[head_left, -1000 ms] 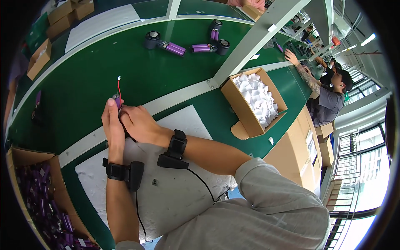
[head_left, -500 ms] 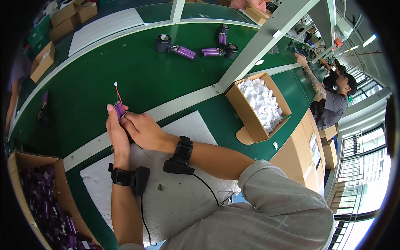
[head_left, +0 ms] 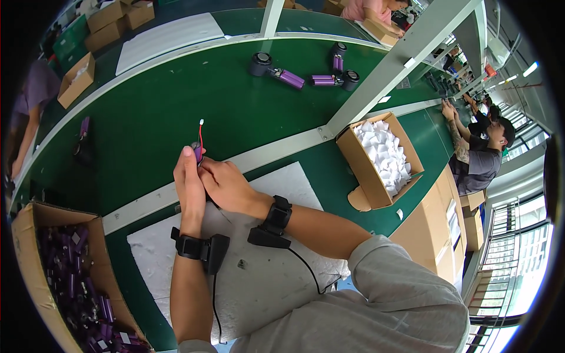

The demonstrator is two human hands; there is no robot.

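A small purple part [head_left: 198, 154] is grasped by the left hand [head_left: 190, 179], thumb and fingers pressed along it, and its near end is also gripped by the curled right hand [head_left: 228, 185]; the right fingertips are partly hidden. From the part's far end a red wire [head_left: 201, 135] is extended, tipped with a white connector [head_left: 202, 122]. A black device is strapped to each wrist. Below the forearms a whitish foam sheet [head_left: 154, 253] is laid on the green table [head_left: 147, 129], which is crossed by a pale metal rail [head_left: 285, 149]. At the left, purple pieces [head_left: 73, 276] are heaped in a cardboard box [head_left: 112, 259]; at the right, white slips [head_left: 382, 156] are held in another carton [head_left: 358, 162]. Farther off, purple-and-black assemblies [head_left: 288, 77] are scattered.
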